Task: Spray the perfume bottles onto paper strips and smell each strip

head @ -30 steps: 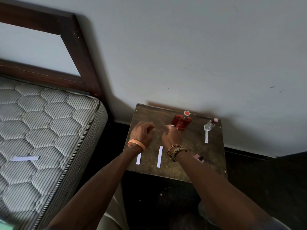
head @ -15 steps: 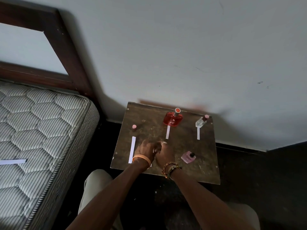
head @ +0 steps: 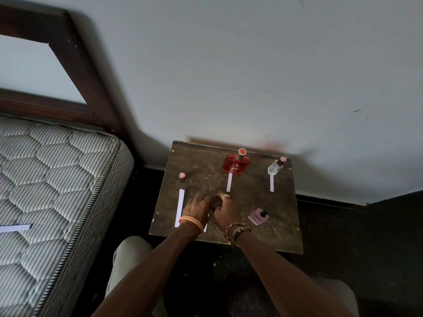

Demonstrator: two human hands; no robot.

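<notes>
A red perfume bottle (head: 235,166) stands at the back of the small wooden table (head: 270,202), with a paper strip (head: 229,182) in front of it. At the back right a clear bottle (head: 275,167) stands above another strip (head: 272,183). A pink bottle (head: 258,216) lies on its side at the front right. A small dark bottle with a pink cap (head: 182,176) stands at the left above a long strip (head: 180,208). My left hand (head: 196,208) and right hand (head: 225,210) meet fingertip to fingertip at the table's front middle. Whether they hold anything is too dark to tell.
A striped quilted mattress (head: 52,179) lies to the left with one paper strip (head: 14,228) on it, in a dark wooden bed frame (head: 80,62). A pale wall rises right behind the table. My knees (head: 130,252) are under the table's front edge.
Both hands have drawn back from the red bottle to the table's front middle. That uncovered the small pink-capped bottle, the left strip and the strip before the red bottle. The view shifted.
</notes>
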